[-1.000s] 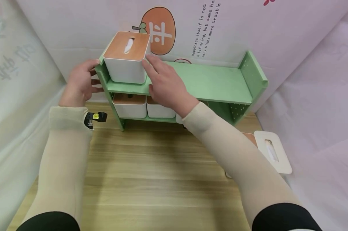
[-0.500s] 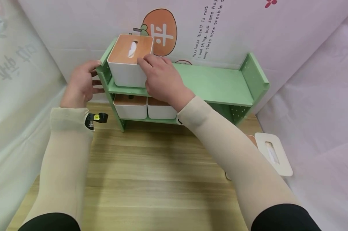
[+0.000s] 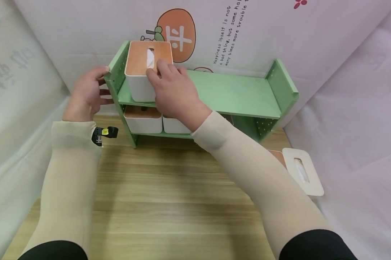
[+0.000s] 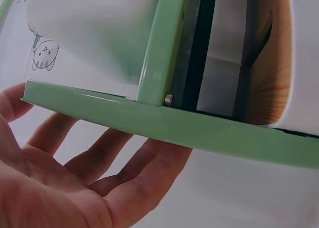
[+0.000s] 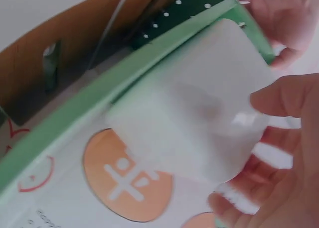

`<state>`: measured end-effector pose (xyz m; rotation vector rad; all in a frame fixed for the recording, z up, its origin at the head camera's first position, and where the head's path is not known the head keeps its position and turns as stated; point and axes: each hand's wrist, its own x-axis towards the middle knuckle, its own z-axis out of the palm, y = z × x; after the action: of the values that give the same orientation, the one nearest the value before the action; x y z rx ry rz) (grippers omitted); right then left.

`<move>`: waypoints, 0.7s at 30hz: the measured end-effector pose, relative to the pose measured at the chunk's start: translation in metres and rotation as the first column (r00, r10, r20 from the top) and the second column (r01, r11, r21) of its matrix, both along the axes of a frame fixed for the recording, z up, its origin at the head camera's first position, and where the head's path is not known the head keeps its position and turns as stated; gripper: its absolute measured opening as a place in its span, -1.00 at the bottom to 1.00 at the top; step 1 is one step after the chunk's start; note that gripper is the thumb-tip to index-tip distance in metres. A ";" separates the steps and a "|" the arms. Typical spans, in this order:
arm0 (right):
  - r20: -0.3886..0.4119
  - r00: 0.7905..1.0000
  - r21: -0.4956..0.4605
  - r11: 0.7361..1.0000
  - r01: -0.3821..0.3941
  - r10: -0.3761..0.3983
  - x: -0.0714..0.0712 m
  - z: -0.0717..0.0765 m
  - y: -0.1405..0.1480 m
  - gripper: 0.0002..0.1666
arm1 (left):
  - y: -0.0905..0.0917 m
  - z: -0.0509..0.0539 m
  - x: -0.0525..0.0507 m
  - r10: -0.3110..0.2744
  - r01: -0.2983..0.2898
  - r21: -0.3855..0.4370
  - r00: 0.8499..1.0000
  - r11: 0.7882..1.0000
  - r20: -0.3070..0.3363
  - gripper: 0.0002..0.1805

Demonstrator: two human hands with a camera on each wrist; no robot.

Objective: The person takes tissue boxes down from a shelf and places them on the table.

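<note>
A white tissue box (image 3: pixel 138 88) with a wood-look slotted lid stands at the left end of the top board of a green shelf unit (image 3: pixel 234 94). My right hand (image 3: pixel 177 88) grips its right front corner, with fingertips reaching onto the lid. In the right wrist view, thumb and fingers lie about the white box (image 5: pixel 194 103). My left hand (image 3: pixel 85 92) holds the shelf's left side panel (image 4: pixel 199 131). Its thumb is at the top end and its fingers lie along the outer face, as the left wrist view shows.
Similar boxes (image 3: pixel 143 124) sit on the lower shelf, partly behind my right hand and sleeve. To the right on the floor, a white slotted lid (image 3: pixel 302 171) leans by a wood-topped box (image 3: pixel 277 157), largely hidden by my arm. Printed cloth walls surround the shelf.
The tissue box has turned and shifted slightly right and toward me. My right hand has moved left, from its side onto its front corner and lid. My left hand keeps its place.
</note>
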<state>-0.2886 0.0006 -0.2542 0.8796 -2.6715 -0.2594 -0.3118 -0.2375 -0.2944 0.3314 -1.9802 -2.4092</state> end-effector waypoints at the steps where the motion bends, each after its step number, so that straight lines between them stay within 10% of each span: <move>1: -0.008 1.000 0.007 1.000 0.016 -0.016 0.003 0.001 0.001 -0.48 | 0.000 0.001 0.000 -0.004 0.004 -0.003 1.000 1.000 0.002 -0.62; 10: -0.145 0.985 -0.008 0.995 -0.099 0.097 0.011 -0.008 -0.010 -0.42 | -0.003 0.001 0.000 -0.008 0.008 -0.003 1.000 1.000 0.006 -0.61; 21: -0.213 0.976 -0.050 0.997 -0.054 0.042 0.010 -0.011 -0.010 -0.59 | -0.002 0.003 -0.002 -0.005 0.005 0.008 1.000 1.000 0.015 -0.62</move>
<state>-0.2786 -0.0094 -0.2656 0.8470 -2.4458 -0.2515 -0.3133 -0.2393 -0.2911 0.3459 -1.9801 -2.4260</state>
